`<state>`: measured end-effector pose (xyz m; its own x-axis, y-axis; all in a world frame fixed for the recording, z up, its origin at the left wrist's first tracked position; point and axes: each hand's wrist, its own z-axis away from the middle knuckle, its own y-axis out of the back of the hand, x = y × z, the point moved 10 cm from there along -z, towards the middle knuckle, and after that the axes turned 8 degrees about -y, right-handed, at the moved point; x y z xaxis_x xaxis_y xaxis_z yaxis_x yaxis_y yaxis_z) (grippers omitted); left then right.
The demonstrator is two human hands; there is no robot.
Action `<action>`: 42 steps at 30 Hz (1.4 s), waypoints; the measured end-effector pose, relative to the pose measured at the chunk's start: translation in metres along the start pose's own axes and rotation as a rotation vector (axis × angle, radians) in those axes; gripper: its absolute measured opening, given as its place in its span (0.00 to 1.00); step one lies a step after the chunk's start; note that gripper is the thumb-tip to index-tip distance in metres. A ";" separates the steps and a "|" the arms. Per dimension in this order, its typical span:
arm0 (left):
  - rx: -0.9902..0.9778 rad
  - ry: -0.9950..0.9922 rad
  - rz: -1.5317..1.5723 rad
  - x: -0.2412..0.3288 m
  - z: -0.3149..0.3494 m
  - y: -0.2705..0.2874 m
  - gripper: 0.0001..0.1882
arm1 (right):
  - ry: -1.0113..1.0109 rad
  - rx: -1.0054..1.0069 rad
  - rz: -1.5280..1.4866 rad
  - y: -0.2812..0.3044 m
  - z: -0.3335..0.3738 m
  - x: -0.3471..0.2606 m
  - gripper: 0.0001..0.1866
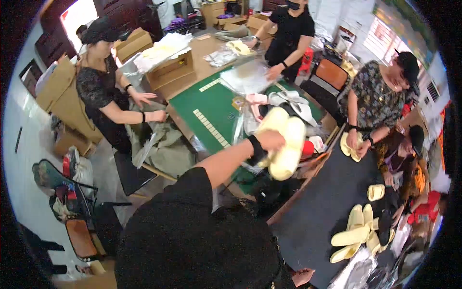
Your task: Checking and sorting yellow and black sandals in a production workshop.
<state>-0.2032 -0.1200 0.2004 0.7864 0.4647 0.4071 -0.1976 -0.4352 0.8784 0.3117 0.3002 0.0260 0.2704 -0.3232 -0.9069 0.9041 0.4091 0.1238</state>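
Observation:
My left hand (272, 140) reaches out over the edge of the green-topped table, fingers closed round a pair of pale yellow slippers (291, 147). The pair is slightly blurred, and the fingers' far side is hidden by it. Beyond it on the table lies a heap of grey, white and pink slippers (293, 103). Only a small part of my right hand (303, 277) shows at the lower edge, beside the dark table (308, 226); its fingers cannot be made out.
More yellow slippers (356, 231) lie on the dark table at right. A co-worker (380, 96) there handles another yellow pair (353, 147). Two others stand at the green table (192, 96), one by clear plastic bags (248, 77). A cardboard box (171, 70) stands at its far left.

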 end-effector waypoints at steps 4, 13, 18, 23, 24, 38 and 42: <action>0.193 0.488 -0.730 -0.088 0.084 0.090 0.21 | -0.028 -0.060 -0.130 -0.028 -0.012 0.002 0.21; -0.255 0.571 0.037 -0.100 0.229 -0.120 0.18 | -0.056 -0.120 -0.012 -0.056 -0.085 0.010 0.22; -0.623 0.389 0.233 -0.037 0.305 -0.295 0.15 | 0.171 -0.054 0.121 -0.038 -0.151 -0.019 0.28; -0.366 0.845 0.744 -0.048 0.401 -0.320 0.16 | 0.244 -0.275 -0.009 -0.155 -0.216 -0.029 0.27; -0.343 1.014 0.724 -0.065 0.442 -0.340 0.14 | 0.239 -0.376 -0.019 -0.217 -0.215 -0.038 0.26; -0.019 1.034 0.435 -0.054 0.455 -0.252 0.09 | 0.207 -0.927 -0.089 -0.537 -0.166 -0.092 0.21; -0.114 1.122 0.479 -0.033 0.441 -0.228 0.04 | 0.192 -0.995 -0.090 -0.569 -0.162 -0.094 0.20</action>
<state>0.0744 -0.3760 -0.1240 -0.3096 0.7072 0.6357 -0.4224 -0.7012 0.5744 -0.2816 0.2362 -0.0247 0.0783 -0.2810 -0.9565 0.2087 0.9428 -0.2599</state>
